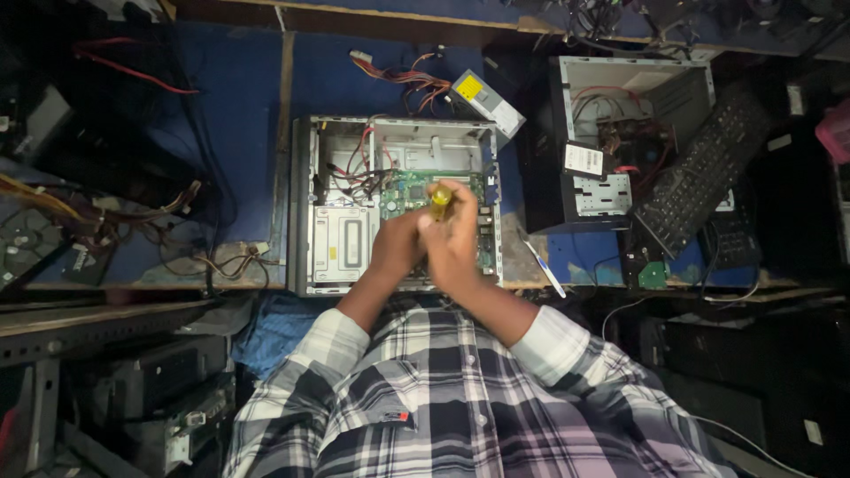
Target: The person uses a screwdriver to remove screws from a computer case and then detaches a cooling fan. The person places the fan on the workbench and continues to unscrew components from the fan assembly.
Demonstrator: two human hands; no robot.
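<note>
**Both hands on a yellow screwdriver over the open computer case**

Head view: The right hand (456,235) wraps closed around the yellow-handled screwdriver (439,196), whose handle top pokes up above the fingers. The left hand (397,246) presses against the right from the side, fingers curled in toward the same tool; whether it actually grips the shaft is hidden behind the right hand. The screwdriver's long axis runs away from the person, handle end toward the camera and tip pointing down into the open computer case (394,204), so the tip itself cannot be seen. It sits over the green circuit board (405,188), right of the silver drive cage (341,241). Both hands meet at the tool, the right one carrying it. Red wires (359,164) loop across the upper case. The case lies on its side on the blue bench (239,97). A grey power supply (485,99) rests just beyond it, a second opened case (620,133) stands to the right, and a black keyboard (699,173) leans against that.
</note>
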